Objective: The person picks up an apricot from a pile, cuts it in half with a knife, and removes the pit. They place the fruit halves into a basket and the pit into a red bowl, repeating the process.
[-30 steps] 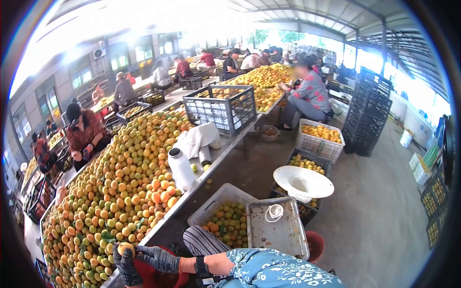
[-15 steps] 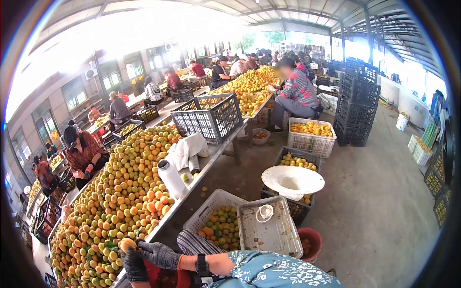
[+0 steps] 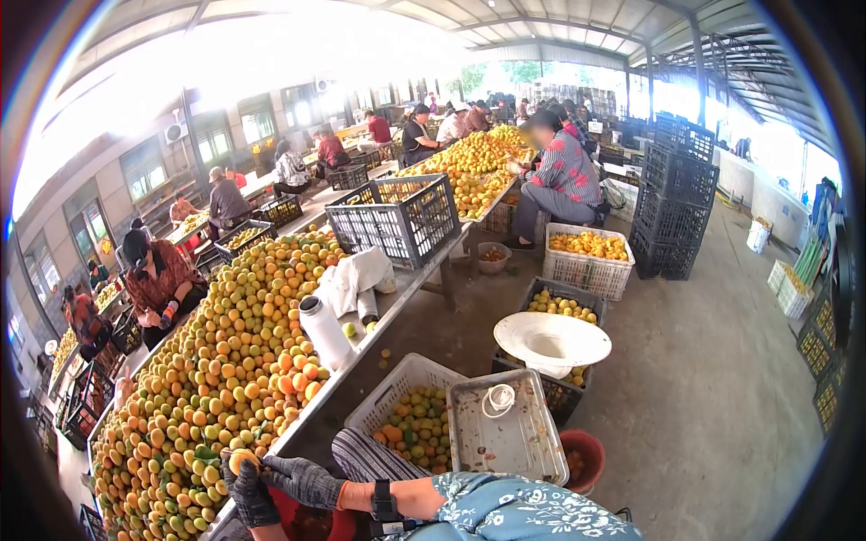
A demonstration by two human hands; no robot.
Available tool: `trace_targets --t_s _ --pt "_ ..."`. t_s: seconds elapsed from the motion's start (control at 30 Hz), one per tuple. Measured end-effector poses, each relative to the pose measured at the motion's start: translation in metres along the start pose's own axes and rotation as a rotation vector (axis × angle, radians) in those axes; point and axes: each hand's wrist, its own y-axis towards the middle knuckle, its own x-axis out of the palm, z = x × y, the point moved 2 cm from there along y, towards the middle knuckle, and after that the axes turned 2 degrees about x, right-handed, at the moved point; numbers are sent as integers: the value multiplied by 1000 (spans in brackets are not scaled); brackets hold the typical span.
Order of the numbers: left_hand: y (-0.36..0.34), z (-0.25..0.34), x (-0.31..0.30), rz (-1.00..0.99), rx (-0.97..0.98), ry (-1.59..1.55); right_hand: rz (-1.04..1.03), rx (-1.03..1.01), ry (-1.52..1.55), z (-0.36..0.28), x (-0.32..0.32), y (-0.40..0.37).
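Both my hands wear dark knit gloves and meet at the bottom left, at the near edge of a long table (image 3: 397,298) heaped with orange and green-yellow fruit (image 3: 225,361). My left hand (image 3: 250,500) cups one orange fruit (image 3: 241,461) from below. My right hand (image 3: 305,480), on an arm with a black wrist device and a blue floral sleeve, reaches in from the right, and its fingertips pinch the same fruit's side. Whether a tool is in the right hand cannot be made out.
Below the table stand a white crate of fruit (image 3: 410,424), a grey tray (image 3: 510,437), a white hat (image 3: 552,341) on a dark crate and a red bucket (image 3: 586,455). A white bottle (image 3: 323,332), cloth and a black crate (image 3: 397,216) sit on the table. Several seated people work along the tables. Stacked black crates (image 3: 677,198) stand at the right.
My hands stay together on the orange fruit at the table edge, turning it slightly. My head has shifted a little, so the whole scene has slid in the frame.
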Motion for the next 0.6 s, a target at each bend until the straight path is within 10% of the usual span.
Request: trace_targets --t_s 0.2,0.23,0.37,0.6 --pt "-14 24 59 275 -119 -242 66 -27 122 30 21 8" --pt "-12 16 41 -6 -342 -388 90 -67 33 23 18 6" --pt "-21 29 62 -23 -363 -321 60 17 -50 -9 1 1" --pt "-4 14 15 -1 62 119 -68 130 142 -6 -3 -2"
